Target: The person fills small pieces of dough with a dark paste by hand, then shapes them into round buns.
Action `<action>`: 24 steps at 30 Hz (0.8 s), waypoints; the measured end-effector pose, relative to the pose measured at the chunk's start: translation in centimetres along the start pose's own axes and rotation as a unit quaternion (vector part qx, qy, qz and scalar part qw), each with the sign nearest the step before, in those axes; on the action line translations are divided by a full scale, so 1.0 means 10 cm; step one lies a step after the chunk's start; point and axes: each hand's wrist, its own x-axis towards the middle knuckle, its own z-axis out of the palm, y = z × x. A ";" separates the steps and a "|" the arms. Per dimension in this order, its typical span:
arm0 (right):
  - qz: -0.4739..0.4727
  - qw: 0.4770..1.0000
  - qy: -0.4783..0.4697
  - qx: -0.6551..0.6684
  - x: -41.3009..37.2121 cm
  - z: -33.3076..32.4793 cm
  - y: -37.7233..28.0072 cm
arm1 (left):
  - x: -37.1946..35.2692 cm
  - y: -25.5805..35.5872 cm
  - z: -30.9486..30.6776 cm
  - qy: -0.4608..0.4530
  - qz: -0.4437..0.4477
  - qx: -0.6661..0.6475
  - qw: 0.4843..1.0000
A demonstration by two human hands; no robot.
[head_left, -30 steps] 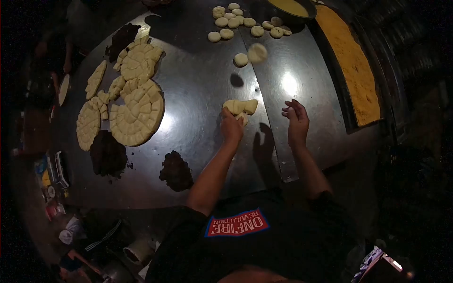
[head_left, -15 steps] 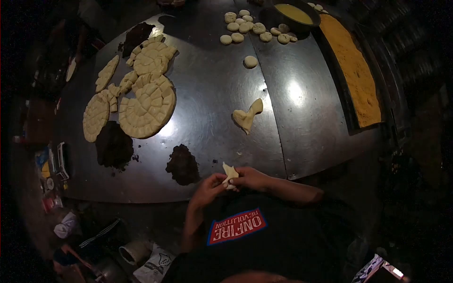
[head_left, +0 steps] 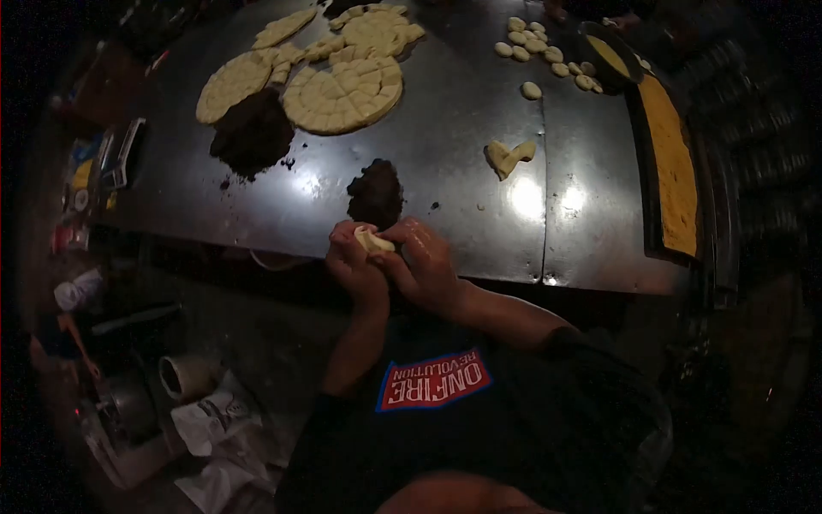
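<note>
Between both hands is a small piece of pale dough (head_left: 373,241), pinched at the table's near edge. My left hand (head_left: 349,257) grips its left side, and my right hand (head_left: 421,259) has fingers closed on its right side. Just beyond them lies a small heap of dark brown filling (head_left: 375,194). A torn, forked scrap of dough (head_left: 509,158) rests on the metal table to the right. Farther off sits a single round dough ball (head_left: 531,91).
Rounds of cut dough (head_left: 344,96) lie at the far left beside a larger dark heap (head_left: 252,133). Several dough balls (head_left: 539,43) sit near a bowl of yellow liquid (head_left: 608,53). A long tray (head_left: 670,163) of orange-yellow filling runs along the right.
Both hands have moved forward with the dough, up to the small dark heap. The camera view has shifted, so the table's contents appear higher and farther right.
</note>
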 end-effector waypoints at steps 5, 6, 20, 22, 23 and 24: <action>0.095 0.994 -0.010 0.044 0.01 0.16 -0.17 | 0.01 0.14 -0.17 -0.012 -0.017 0.054 0.998; 0.195 0.970 -0.070 0.126 0.06 0.11 -0.16 | 0.02 0.18 -0.17 -0.002 -0.107 0.038 0.994; 0.074 0.933 -0.351 -0.038 -0.45 -0.25 1.06 | 0.02 -1.15 -0.27 -0.073 -0.446 -0.202 0.869; 0.117 0.948 -0.291 0.056 -0.29 -0.30 1.38 | 0.09 -1.06 -0.33 -0.002 -0.448 -0.225 0.866; 0.120 0.956 -0.265 -0.036 -0.20 -0.29 1.55 | 0.10 -1.01 -0.40 0.033 -0.443 -0.220 0.868; 0.120 0.955 -0.237 -0.130 -0.10 -0.28 1.69 | 0.11 -0.97 -0.47 0.068 -0.438 -0.217 0.870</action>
